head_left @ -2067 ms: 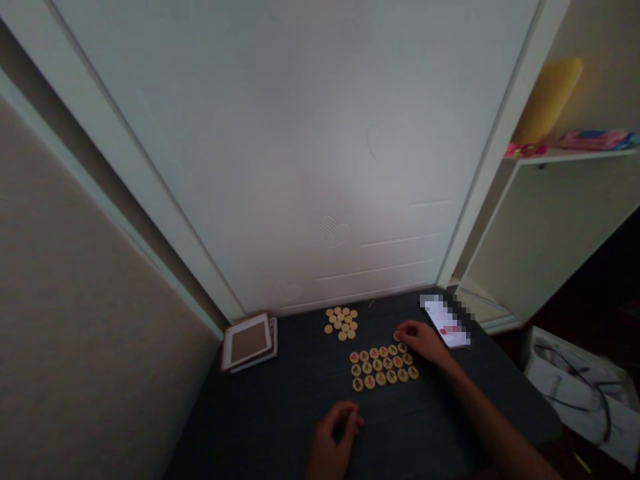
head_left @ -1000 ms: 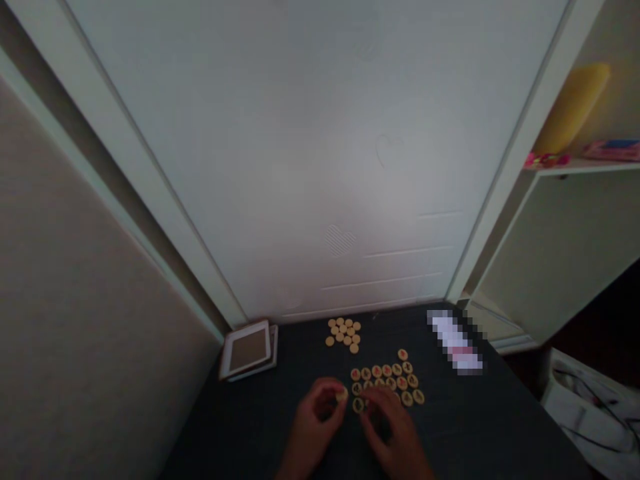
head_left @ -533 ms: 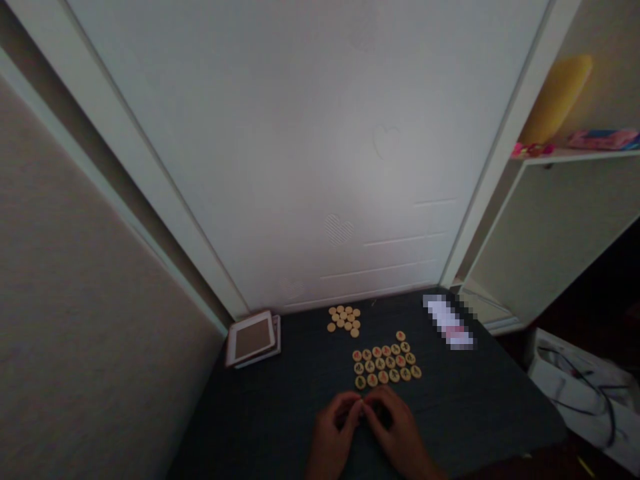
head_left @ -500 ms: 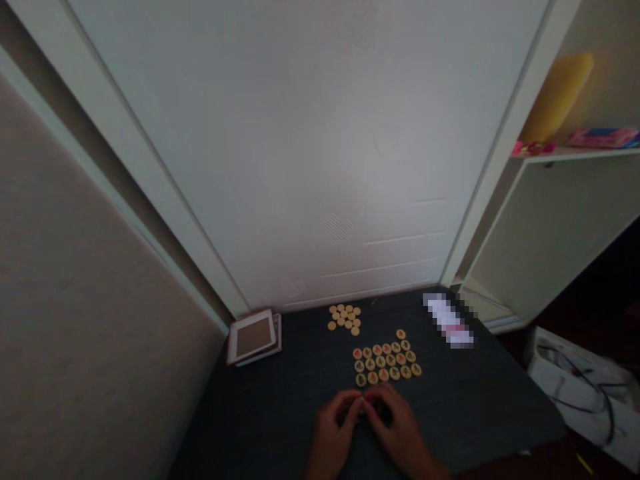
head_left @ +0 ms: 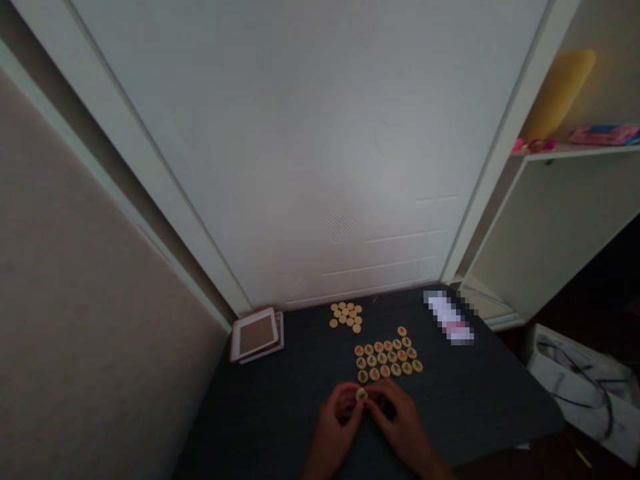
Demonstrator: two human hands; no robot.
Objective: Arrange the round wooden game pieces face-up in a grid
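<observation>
My left hand point(head_left: 336, 427) and my right hand point(head_left: 403, 427) meet near the front of a dark table point(head_left: 280, 413). Both pinch one round wooden game piece point(head_left: 361, 395) between their fingertips. Just beyond the hands, several marked pieces lie face up in neat rows point(head_left: 387, 359), with one single piece point(head_left: 401, 331) set apart behind them. Further back lies a loose cluster of plain pieces point(head_left: 346, 315).
A flat framed board or box point(head_left: 256, 335) lies at the table's back left corner. A blurred white item point(head_left: 447, 317) rests at the back right. A pale wall panel rises behind. White shelving point(head_left: 560, 220) stands right, and a bag point(head_left: 583, 387) sits on the floor.
My right hand left the single piece beside the rows and came back to join my left hand. Both hands now hold one piece together, lifted into view at the fingertips.
</observation>
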